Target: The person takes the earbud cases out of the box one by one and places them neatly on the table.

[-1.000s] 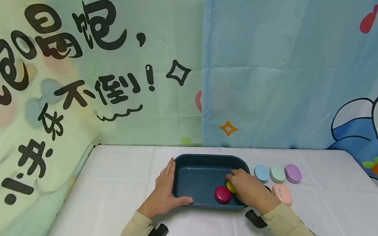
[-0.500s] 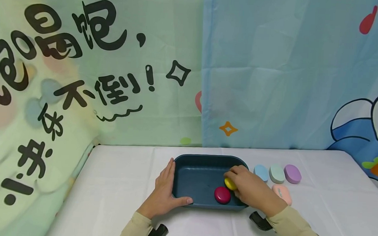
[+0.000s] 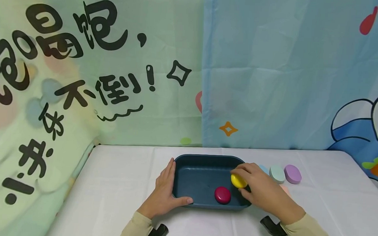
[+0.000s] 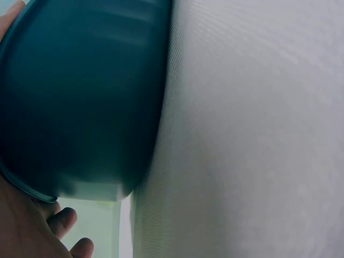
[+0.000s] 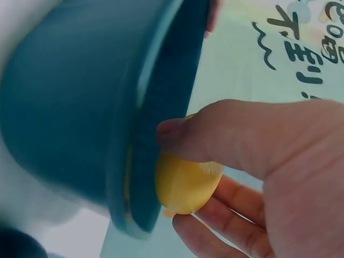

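Observation:
A dark teal rectangular tray [image 3: 199,181] stands on the white-covered table. My left hand [image 3: 163,192] rests against its left end, fingers straight along the side and thumb on the front rim. In the left wrist view the tray's outer wall [image 4: 86,97] fills much of the picture. My right hand [image 3: 262,188] pinches a smooth yellow oval piece [image 3: 238,181] between thumb and fingers over the tray's right end. The right wrist view shows this yellow piece [image 5: 188,183] at the level of the rim. A glossy dark-red oval piece [image 3: 222,195] lies inside the tray at front right.
Right of the tray lie a pale green oval piece [image 3: 277,174], a purple one [image 3: 293,174], a partly covered blue one [image 3: 264,169] and a mostly hidden pink one [image 3: 285,188]. Printed cloth [image 3: 260,82] hangs behind the table. Black wrist mounts [image 3: 273,227] jut below the wrists.
My right hand has lifted the yellow piece from the tray's floor and moved it right, toward the right rim. The left hand, tray and dark-red piece have stayed put.

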